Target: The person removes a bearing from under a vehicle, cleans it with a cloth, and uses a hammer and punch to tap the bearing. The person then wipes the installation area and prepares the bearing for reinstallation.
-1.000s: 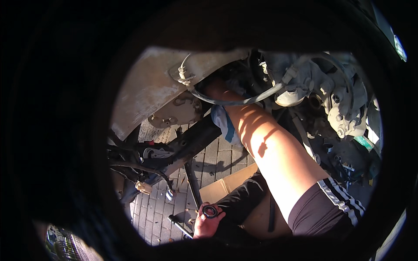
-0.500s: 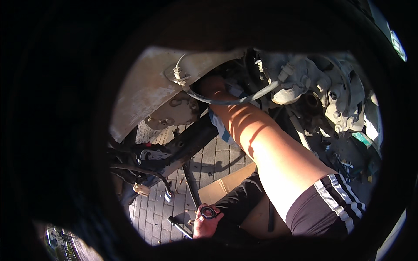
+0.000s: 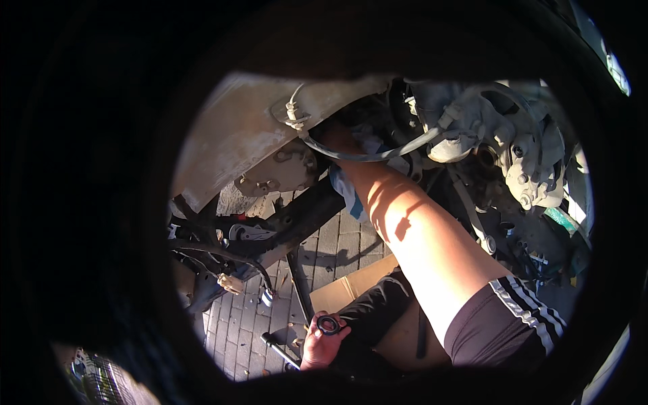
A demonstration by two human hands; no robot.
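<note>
My left hand [image 3: 320, 349] is low in the view, closed around a thick black ring [image 3: 329, 325] that faces up between thumb and fingers. It looks like a seal or bearing; I cannot tell which. From the lower right my right arm reaches up and left beneath a curved grey hose [image 3: 378, 157]. In deep shade beyond the hose, my right hand [image 3: 341, 140] shows only dimly, its fingers hidden. A blue and white cloth [image 3: 347, 194] lies against that forearm, close to the wrist. Whether the hand grips the cloth cannot be made out.
A worn metal panel [image 3: 236, 131] fills the upper left. Dirty vehicle parts [image 3: 523, 165] with bolts stand at the upper right. Loose wires with a connector [image 3: 231, 283] hang at the left. A cardboard sheet [image 3: 347, 287] and a metal bar [image 3: 278, 349] lie on the paving [image 3: 236, 331].
The view has shifted slightly, so the hose and panel sit a little further right. My right arm still reaches into the shade, and my left hand keeps hold of the black ring.
</note>
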